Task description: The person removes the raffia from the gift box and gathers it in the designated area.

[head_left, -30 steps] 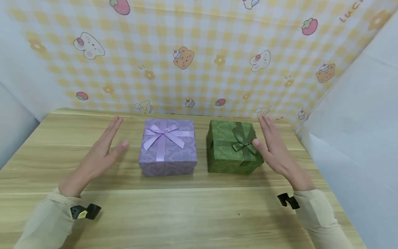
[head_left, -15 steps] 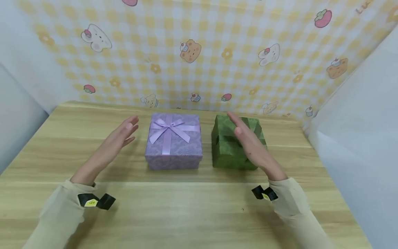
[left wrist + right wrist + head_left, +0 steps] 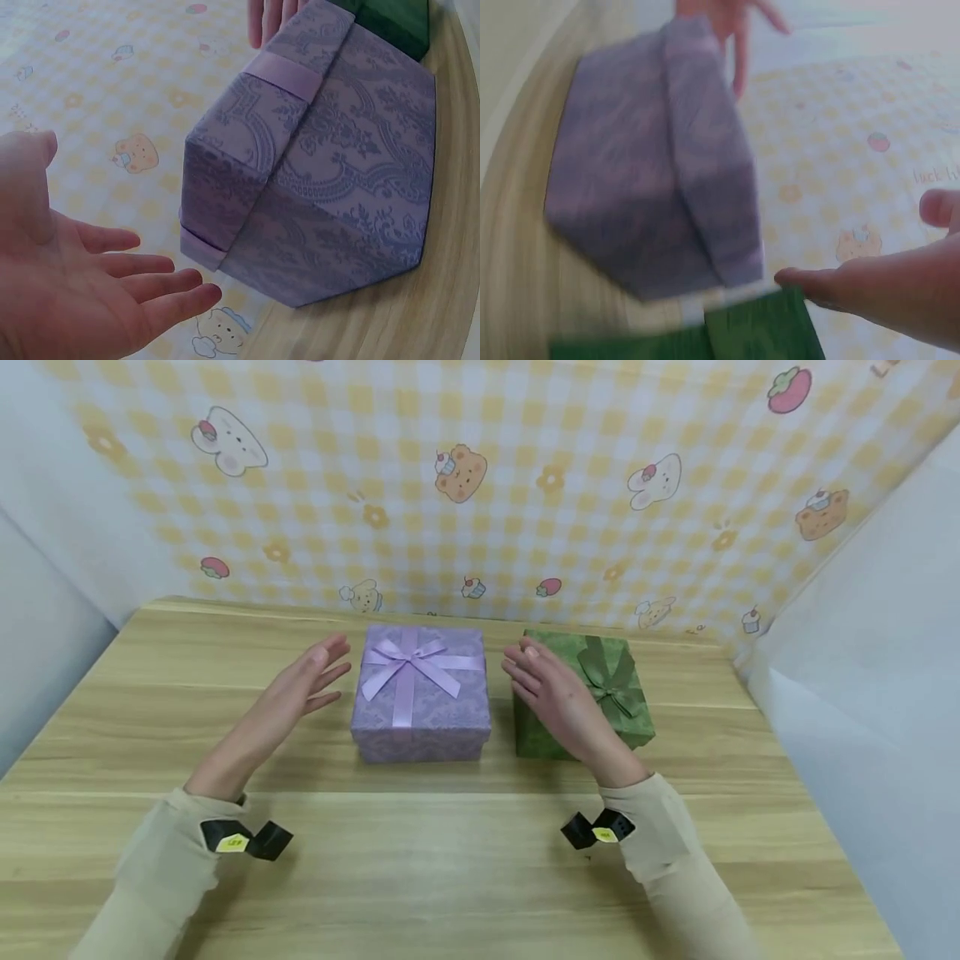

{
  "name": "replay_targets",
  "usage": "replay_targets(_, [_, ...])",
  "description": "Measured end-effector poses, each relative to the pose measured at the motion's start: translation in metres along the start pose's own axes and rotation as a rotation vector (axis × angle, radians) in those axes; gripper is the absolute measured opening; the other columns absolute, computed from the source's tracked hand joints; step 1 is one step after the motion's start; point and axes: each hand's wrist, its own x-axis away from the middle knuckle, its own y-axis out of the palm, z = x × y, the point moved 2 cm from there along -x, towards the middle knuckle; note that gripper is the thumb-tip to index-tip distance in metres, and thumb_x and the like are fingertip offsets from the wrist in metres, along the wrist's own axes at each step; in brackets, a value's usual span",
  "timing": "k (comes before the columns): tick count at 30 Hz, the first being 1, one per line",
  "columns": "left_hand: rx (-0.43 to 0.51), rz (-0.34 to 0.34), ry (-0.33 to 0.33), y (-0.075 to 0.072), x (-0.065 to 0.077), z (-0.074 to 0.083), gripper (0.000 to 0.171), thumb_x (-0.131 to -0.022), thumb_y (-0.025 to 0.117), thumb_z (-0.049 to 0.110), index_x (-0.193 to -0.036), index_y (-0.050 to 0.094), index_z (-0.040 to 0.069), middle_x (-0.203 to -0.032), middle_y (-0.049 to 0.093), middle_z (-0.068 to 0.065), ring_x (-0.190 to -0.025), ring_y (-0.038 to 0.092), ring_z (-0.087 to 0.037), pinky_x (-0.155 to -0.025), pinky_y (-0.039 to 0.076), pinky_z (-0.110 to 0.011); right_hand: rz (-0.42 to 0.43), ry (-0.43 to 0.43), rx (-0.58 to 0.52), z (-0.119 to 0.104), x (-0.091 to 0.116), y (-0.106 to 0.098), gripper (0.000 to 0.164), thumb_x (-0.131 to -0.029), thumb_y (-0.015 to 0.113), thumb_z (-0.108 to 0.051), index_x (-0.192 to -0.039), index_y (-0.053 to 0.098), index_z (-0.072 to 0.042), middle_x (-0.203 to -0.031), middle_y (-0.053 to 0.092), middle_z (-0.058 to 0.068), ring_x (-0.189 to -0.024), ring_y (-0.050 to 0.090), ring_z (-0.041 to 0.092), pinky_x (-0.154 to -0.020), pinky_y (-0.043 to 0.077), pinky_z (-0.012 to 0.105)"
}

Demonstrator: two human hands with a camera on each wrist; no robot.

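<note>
Both hands stand flat and open, holding nothing, the left hand [image 3: 300, 693] just left of the purple gift box [image 3: 422, 693] on the desk [image 3: 480, 860] and the right hand [image 3: 558, 702] in the gap before the green gift box [image 3: 600, 693], seemingly bracketing the purple one for a two-sided grip.

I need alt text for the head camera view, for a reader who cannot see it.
Two open hands, the left hand and the right hand, flank a purple box with a ribbon bow on a wooden table, not visibly touching it. A green box with a bow stands beside it, partly behind the right hand; a checked cartoon backdrop rises behind.
</note>
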Motion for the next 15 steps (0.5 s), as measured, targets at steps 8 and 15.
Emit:
replay_targets(8, [0.107,0.159,-0.072,0.001,-0.002,0.002,0.062,-0.1,0.035,0.044,-0.144,0.026,0.001,-0.143,0.033,-0.019,-0.127,0.037,-0.034,-0.088,0.047,-0.03,-0.016,0.124,-0.167,0.003,-0.008,0.013,0.065,-0.102,0.022,-0.04,-0.148,-0.006,-0.004,-0.154,-0.002,0.014,-0.14,0.003,0.027,-0.111,0.005,0.042])
replay_targets(15, [0.317,0.132,-0.169,0.006,-0.005,0.0,0.061,-0.099,0.043,0.036,-0.141,0.024,-0.003,-0.145,0.023,-0.025,-0.13,0.03,-0.038,-0.09,0.046,-0.034,0.03,0.195,-0.175,0.017,-0.013,0.025,0.069,-0.101,0.02,-0.043,-0.146,-0.012,-0.001,-0.153,-0.006,0.019,-0.14,-0.002,0.03,-0.111,0.001,0.04])
